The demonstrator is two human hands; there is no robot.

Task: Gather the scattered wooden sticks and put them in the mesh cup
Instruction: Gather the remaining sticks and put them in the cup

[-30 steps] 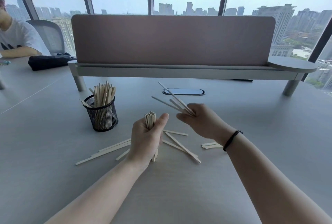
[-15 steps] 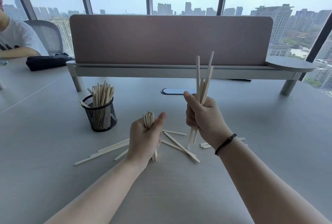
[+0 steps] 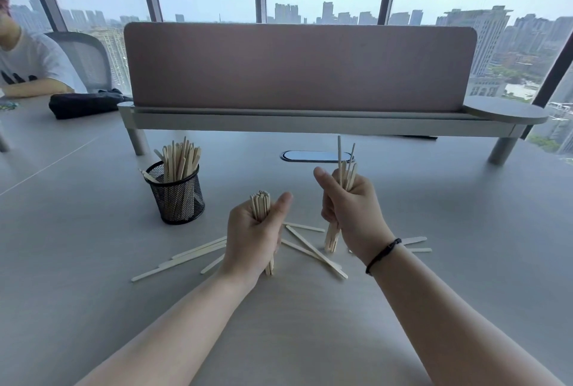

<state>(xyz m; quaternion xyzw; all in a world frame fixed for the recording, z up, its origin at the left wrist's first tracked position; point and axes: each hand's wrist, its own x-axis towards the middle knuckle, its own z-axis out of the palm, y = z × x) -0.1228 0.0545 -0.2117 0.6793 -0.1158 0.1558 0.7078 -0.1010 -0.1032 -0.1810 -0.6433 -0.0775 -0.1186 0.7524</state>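
Note:
My left hand grips an upright bundle of wooden sticks, its lower end resting on the table. My right hand holds a smaller upright bunch of sticks, whose bottom ends touch the table. A black mesh cup stands to the left of both hands and is full of several sticks. Loose sticks lie flat on the grey table to the left of my left hand, more loose sticks lie between the hands, and a few lie right of my right wrist.
A raised shelf with a pink divider panel runs across the back of the table. A cable port sits in the tabletop beyond my right hand. A dark bag and a seated person are at far left.
My right hand turned its sticks from slanting sideways to upright, then lowered them until their ends met the table. My left hand kept its bundle nearly still.

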